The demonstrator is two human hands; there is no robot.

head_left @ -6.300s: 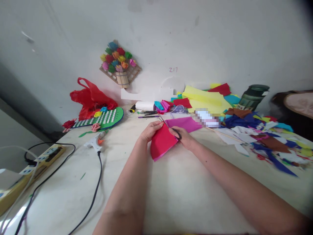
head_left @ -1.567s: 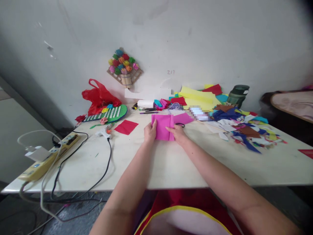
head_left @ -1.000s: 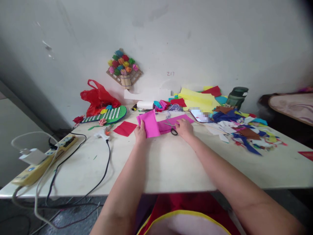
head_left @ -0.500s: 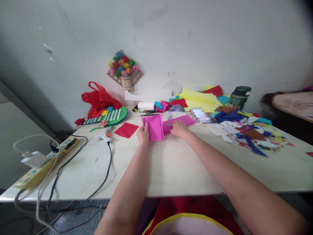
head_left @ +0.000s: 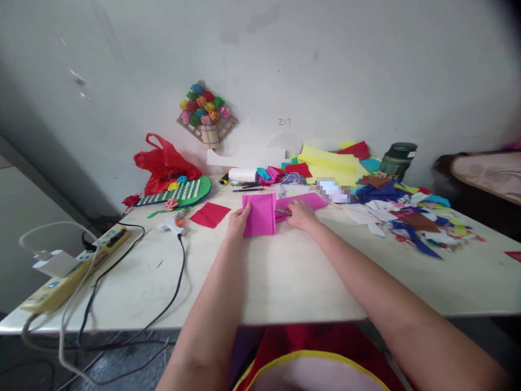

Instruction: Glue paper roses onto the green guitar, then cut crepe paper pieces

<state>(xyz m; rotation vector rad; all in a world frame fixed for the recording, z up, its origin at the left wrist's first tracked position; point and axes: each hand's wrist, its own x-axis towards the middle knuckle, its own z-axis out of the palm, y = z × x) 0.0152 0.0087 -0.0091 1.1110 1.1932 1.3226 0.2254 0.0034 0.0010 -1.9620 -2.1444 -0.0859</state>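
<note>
My left hand (head_left: 239, 221) grips a folded magenta sheet of crepe paper (head_left: 259, 215) by its left edge, thumb on top. The sheet is raised and faces me. To its right, my right hand (head_left: 302, 215) is closed around a pair of scissors (head_left: 284, 211). The blades point left at the sheet's right edge; whether they cut into it I cannot tell. The handles are hidden by my fingers. Behind the scissors lies a longer magenta paper strip (head_left: 315, 200), flat on the table.
A red paper square (head_left: 210, 215) and a white glue gun (head_left: 169, 224) lie left, near a power strip (head_left: 77, 271) with cables. Paper scraps (head_left: 419, 217) and a dark bottle (head_left: 398, 162) stand right. Pens (head_left: 248, 190) and a red bag (head_left: 166, 165) are behind.
The folded magenta sheet has moved slightly right with my left hand. The scissors, spread open before, now have their blades closer together at the sheet's right edge.
</note>
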